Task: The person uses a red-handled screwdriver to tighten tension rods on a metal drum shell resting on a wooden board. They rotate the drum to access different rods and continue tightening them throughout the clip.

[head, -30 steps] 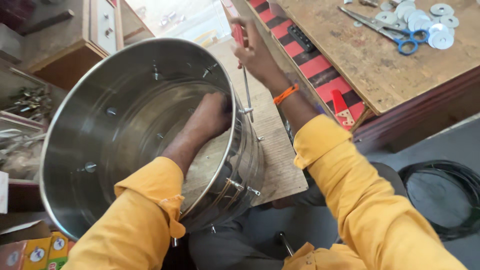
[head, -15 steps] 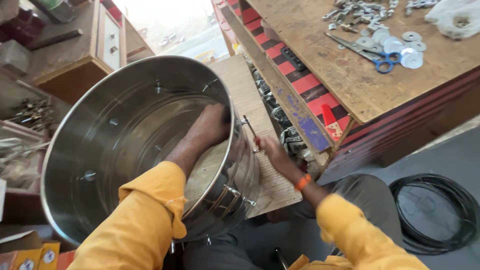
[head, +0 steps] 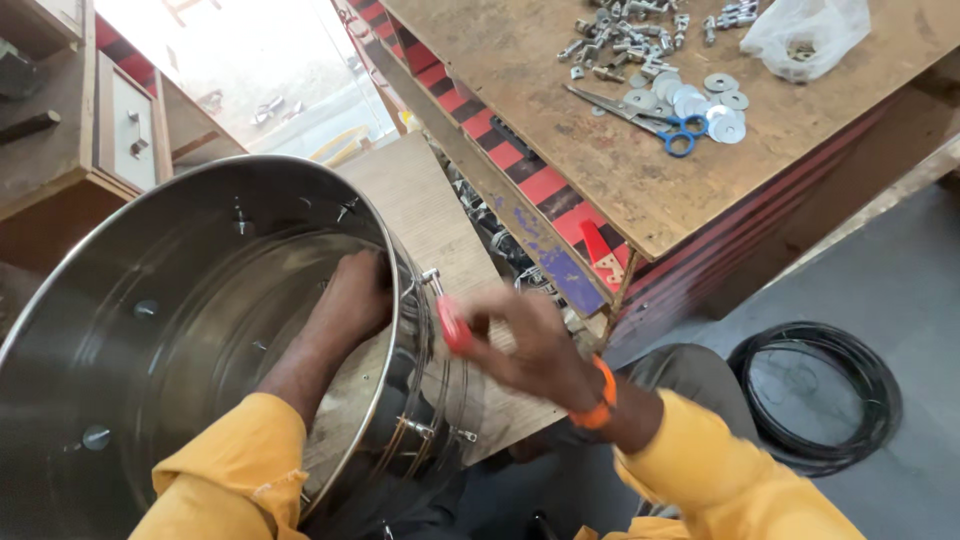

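Observation:
A large stainless steel drum (head: 150,330) lies tilted on its side in front of me, its mouth toward the camera. My left hand (head: 358,290) reaches inside it and presses against the inner wall near the rim. Just outside that rim my right hand (head: 525,340), blurred by motion, grips a red-handled screwdriver (head: 452,322). The tool's tip meets a bolt (head: 430,276) sticking out of the drum's outer wall. An orange band circles my right wrist, and both arms wear yellow sleeves.
A wooden workbench (head: 640,170) at the right carries blue-handled scissors (head: 672,130), several washers and bolts, and a plastic bag (head: 810,35). A wooden board (head: 425,210) lies under the drum. A black cable coil (head: 815,395) rests on the grey floor. Wooden cabinet at left.
My right hand came down from high beside the bench to the drum's outer rim with the red-handled screwdriver. My left hand stayed inside the drum. The camera view shifted.

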